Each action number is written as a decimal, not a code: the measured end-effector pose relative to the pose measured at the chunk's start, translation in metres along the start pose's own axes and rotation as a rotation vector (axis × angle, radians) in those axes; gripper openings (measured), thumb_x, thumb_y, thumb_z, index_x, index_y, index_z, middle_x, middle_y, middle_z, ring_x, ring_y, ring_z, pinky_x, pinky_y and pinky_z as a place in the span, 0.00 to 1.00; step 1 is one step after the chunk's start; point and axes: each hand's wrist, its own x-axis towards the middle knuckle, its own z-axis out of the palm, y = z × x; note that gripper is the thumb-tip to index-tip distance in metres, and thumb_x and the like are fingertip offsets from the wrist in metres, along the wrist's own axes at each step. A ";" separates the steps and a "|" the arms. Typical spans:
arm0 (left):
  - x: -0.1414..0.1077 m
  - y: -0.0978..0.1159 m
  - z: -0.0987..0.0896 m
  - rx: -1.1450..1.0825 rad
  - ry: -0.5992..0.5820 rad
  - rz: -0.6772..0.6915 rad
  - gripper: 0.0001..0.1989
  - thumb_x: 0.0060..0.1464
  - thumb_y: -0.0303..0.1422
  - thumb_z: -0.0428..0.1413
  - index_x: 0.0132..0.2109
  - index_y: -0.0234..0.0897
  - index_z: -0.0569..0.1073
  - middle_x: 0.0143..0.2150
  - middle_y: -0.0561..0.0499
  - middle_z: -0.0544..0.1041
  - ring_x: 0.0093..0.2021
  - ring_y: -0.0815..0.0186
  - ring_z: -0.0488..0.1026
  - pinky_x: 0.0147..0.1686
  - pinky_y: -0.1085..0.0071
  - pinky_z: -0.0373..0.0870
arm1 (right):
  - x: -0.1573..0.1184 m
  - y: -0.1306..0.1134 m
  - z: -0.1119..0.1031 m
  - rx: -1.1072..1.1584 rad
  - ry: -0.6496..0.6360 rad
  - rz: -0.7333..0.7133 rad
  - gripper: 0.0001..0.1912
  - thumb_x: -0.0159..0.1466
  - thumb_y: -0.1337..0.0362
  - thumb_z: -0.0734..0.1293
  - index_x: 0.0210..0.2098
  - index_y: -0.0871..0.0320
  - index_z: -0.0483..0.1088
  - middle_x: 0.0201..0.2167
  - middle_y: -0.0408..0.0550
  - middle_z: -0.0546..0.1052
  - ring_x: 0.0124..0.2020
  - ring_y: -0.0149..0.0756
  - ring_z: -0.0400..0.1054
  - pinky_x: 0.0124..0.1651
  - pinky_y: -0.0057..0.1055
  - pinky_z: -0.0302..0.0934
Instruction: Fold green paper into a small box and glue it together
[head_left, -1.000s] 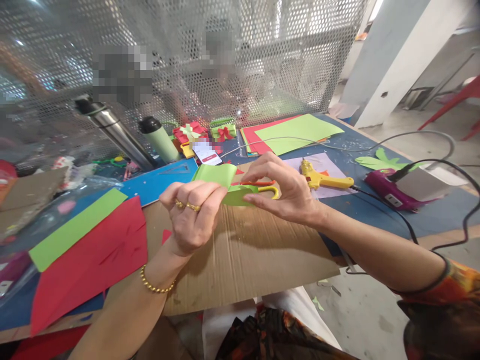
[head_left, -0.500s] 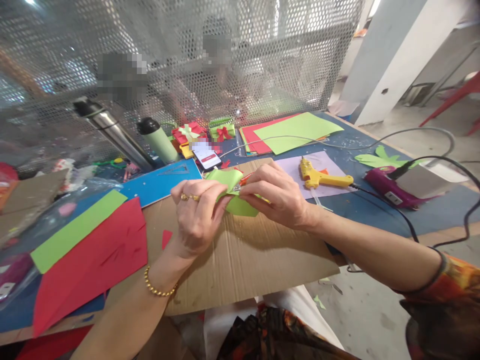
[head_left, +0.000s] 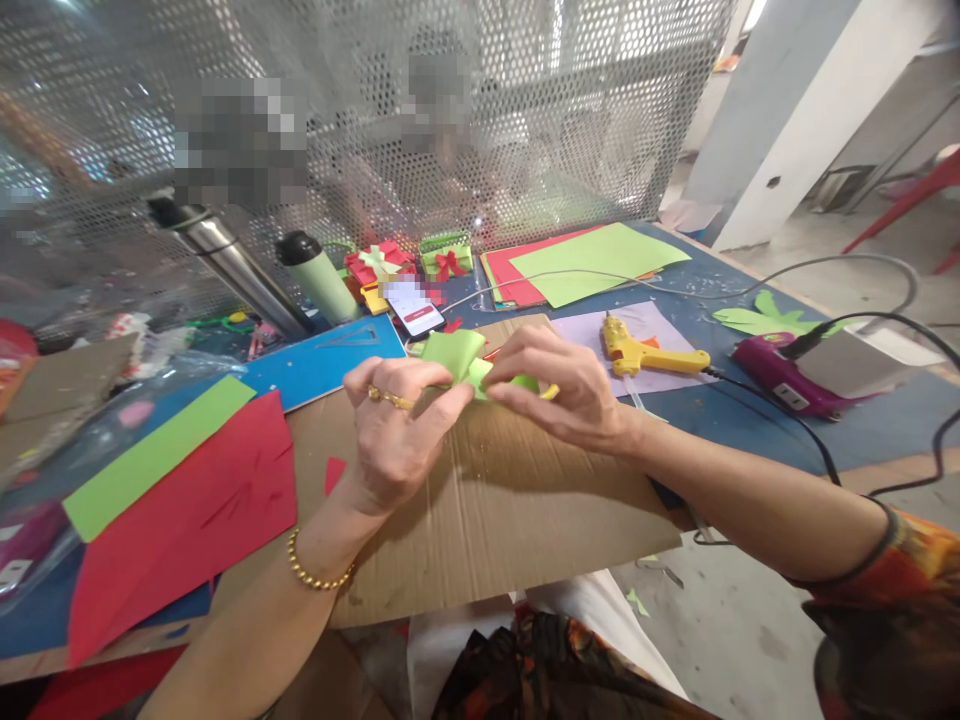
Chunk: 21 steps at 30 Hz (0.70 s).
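Head view: left hand (head_left: 397,425) and right hand (head_left: 559,390) both pinch a folded green paper (head_left: 454,355) above the cardboard (head_left: 487,520); its long axis runs left to right between them, each hand about equally near.

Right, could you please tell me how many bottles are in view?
2: a steel bottle at the back left, and a green bottle just right of it.

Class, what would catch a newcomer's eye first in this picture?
Probably the two hands, left and right, pinching bright green paper above the cardboard. Next, the big red sheet at left, and the yellow glue gun on pale purple paper at right.
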 end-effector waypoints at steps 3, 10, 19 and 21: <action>0.000 0.000 0.000 -0.025 0.000 -0.035 0.09 0.65 0.24 0.58 0.43 0.45 0.77 0.39 0.53 0.79 0.40 0.65 0.76 0.45 0.61 0.65 | 0.004 0.005 -0.005 0.124 -0.022 0.288 0.14 0.74 0.56 0.64 0.41 0.59 0.77 0.36 0.47 0.77 0.37 0.32 0.70 0.40 0.31 0.63; -0.001 0.000 -0.001 -0.191 -0.061 -0.128 0.09 0.64 0.25 0.59 0.43 0.47 0.78 0.39 0.52 0.78 0.41 0.63 0.77 0.46 0.58 0.67 | 0.008 0.006 -0.004 0.405 -0.156 0.528 0.19 0.67 0.48 0.70 0.41 0.59 0.77 0.39 0.48 0.77 0.36 0.30 0.68 0.40 0.30 0.63; 0.001 0.000 0.000 -0.183 -0.034 -0.121 0.06 0.63 0.26 0.62 0.43 0.43 0.77 0.39 0.51 0.79 0.40 0.63 0.77 0.45 0.60 0.68 | 0.010 -0.002 0.001 0.757 -0.081 0.733 0.26 0.57 0.41 0.75 0.28 0.60 0.73 0.26 0.42 0.71 0.29 0.28 0.63 0.31 0.27 0.57; 0.001 0.000 0.000 -0.164 -0.029 -0.117 0.05 0.63 0.26 0.62 0.43 0.43 0.77 0.40 0.50 0.79 0.41 0.63 0.77 0.45 0.60 0.67 | 0.010 -0.004 0.000 0.786 -0.076 0.767 0.25 0.57 0.43 0.76 0.28 0.60 0.74 0.26 0.41 0.71 0.29 0.27 0.63 0.31 0.27 0.57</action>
